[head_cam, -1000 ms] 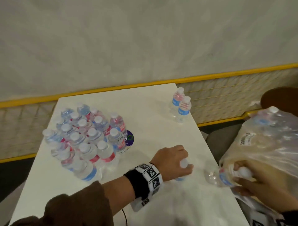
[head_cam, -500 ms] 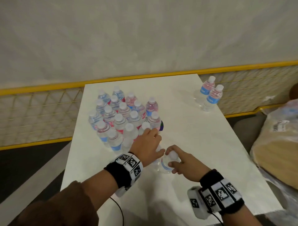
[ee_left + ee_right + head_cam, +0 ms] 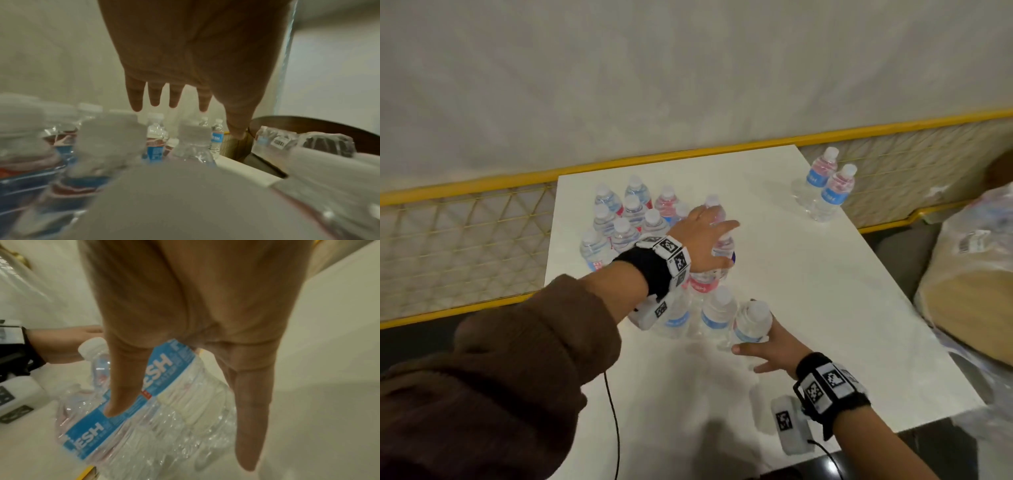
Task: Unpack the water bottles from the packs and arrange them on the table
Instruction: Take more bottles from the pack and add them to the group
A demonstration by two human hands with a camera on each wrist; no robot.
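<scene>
Several small water bottles [image 3: 633,219] with white caps stand in a tight cluster on the white table [image 3: 808,291]. My left hand [image 3: 705,236] hovers over the cluster's right side with straight, spread fingers [image 3: 154,97] and holds nothing. At the cluster's near right corner stands one blue-labelled bottle [image 3: 751,322]. My right hand [image 3: 774,349] touches its side from the front. In the right wrist view the thumb lies across that bottle's label [image 3: 164,382] and the fingers [image 3: 252,402] stay straight. The plastic-wrapped pack [image 3: 976,274] sits off the table to the right.
Two more bottles [image 3: 825,192] stand apart at the table's far right edge. A yellow-framed mesh railing [image 3: 465,192] runs behind and left of the table. The pack [image 3: 287,142] rests on a brown seat. A cable [image 3: 613,411] hangs by my left arm.
My left hand has let go of its bottle and lifted farther out over the cluster. My right hand has left the cap and now lies open against its bottle's side.
</scene>
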